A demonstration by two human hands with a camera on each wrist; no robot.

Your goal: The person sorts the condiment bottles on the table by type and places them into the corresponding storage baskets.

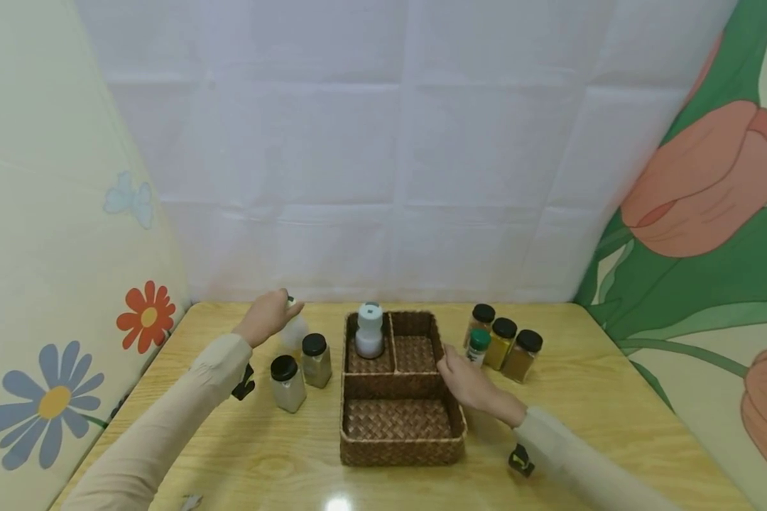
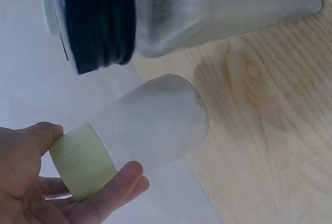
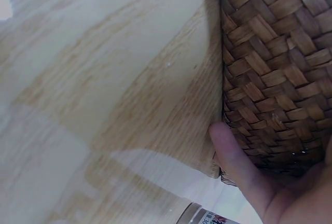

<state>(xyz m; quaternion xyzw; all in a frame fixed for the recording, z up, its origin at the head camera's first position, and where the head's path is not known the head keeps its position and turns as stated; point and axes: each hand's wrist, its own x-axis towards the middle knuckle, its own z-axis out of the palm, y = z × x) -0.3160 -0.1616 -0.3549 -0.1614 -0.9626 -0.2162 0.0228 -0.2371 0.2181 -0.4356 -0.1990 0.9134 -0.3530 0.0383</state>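
Observation:
My left hand (image 1: 270, 317) grips a frosted bottle (image 2: 150, 125) by its pale yellow cap, thumb on one side and fingers on the other. The bottle stands at the back left of the table, partly behind that hand in the head view. My right hand (image 1: 476, 387) holds the right side of a brown woven basket (image 1: 403, 452); its thumb (image 3: 231, 149) lies against the outer wall in the right wrist view, while its other fingers are mostly hidden. The basket has three compartments. A pale blue-white bottle (image 1: 370, 333) stands upright in the back left one.
Two black-lidded spice jars (image 1: 288, 389) (image 1: 317, 365) stand left of the basket. To its right are several more jars, among them a brown one (image 1: 521, 358), a yellow one (image 1: 500, 346) and a green-capped one (image 1: 478, 346). A small grey object (image 1: 192, 502) lies at the front left edge.

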